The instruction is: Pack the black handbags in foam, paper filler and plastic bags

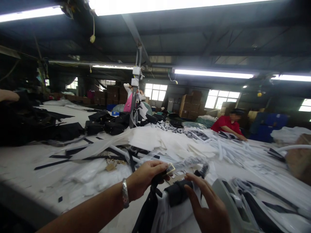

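My left hand (145,176), with a silver bangle at the wrist, is closed in a pinch on a black strap (155,191) that carries a metal buckle (170,169) at my fingertips. The strap hangs down toward me. My right hand (206,204) lies with fingers stretched over a rolled black fabric piece (178,191) on top of white material (170,216). Both hands work at the near edge of a large white table (24,161).
White fabric pieces and strips (170,139) cover the table's middle, black straps (92,157) and black bags (104,124) lie left. A person in red (227,124) sits across at right. Another person (128,97) stands behind a pole. A grey object (230,200) lies by my right hand.
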`<state>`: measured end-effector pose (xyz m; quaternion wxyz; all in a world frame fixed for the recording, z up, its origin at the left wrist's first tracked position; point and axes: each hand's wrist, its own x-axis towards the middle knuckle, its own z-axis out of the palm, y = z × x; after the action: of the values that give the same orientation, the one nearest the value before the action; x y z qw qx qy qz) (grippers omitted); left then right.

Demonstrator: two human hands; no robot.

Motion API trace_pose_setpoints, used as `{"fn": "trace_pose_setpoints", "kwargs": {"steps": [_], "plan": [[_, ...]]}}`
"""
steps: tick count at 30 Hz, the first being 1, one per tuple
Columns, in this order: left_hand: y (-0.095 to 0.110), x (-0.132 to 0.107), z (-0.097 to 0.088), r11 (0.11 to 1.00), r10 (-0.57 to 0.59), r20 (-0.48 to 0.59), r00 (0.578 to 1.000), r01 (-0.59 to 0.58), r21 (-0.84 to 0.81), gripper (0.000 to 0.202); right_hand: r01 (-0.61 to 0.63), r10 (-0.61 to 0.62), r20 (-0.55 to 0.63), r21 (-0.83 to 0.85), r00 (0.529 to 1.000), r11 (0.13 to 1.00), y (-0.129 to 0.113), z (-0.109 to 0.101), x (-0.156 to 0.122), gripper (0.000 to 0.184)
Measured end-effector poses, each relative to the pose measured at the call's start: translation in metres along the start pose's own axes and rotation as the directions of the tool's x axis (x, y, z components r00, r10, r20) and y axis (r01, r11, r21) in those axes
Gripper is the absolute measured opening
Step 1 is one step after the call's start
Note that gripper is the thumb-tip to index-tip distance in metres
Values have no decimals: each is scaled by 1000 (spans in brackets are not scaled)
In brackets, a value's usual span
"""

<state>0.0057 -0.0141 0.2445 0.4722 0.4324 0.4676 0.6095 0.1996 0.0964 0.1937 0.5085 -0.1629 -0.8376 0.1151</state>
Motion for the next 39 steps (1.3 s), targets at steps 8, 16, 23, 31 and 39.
{"fn": "trace_pose_setpoints", "kwargs": {"steps": [8, 16, 23, 31, 39], "plan": [[-15, -24, -1, 998, 29, -73, 997, -24, 59, 32, -688, 462, 515, 604, 722, 402, -37, 17, 3, 50], [-31, -34, -3, 983, 69, -94, 993, -84, -165, 29, -609, 445, 554, 793, 703, -25, -53, 29, 21, 35], [-37, -21, 5, 990, 125, -161, 979, -134, -45, 41, -635, 457, 522, 762, 720, 129, -60, 33, 35, 34], [-43, -17, 4, 907, 183, -123, 975, -215, -362, 25, -620, 468, 446, 710, 763, 333, -62, 39, 32, 36], [-34, -26, 9, 975, 221, -169, 961, -222, 9, 33, -636, 470, 512, 758, 719, 147, -61, 44, 26, 34]]}}
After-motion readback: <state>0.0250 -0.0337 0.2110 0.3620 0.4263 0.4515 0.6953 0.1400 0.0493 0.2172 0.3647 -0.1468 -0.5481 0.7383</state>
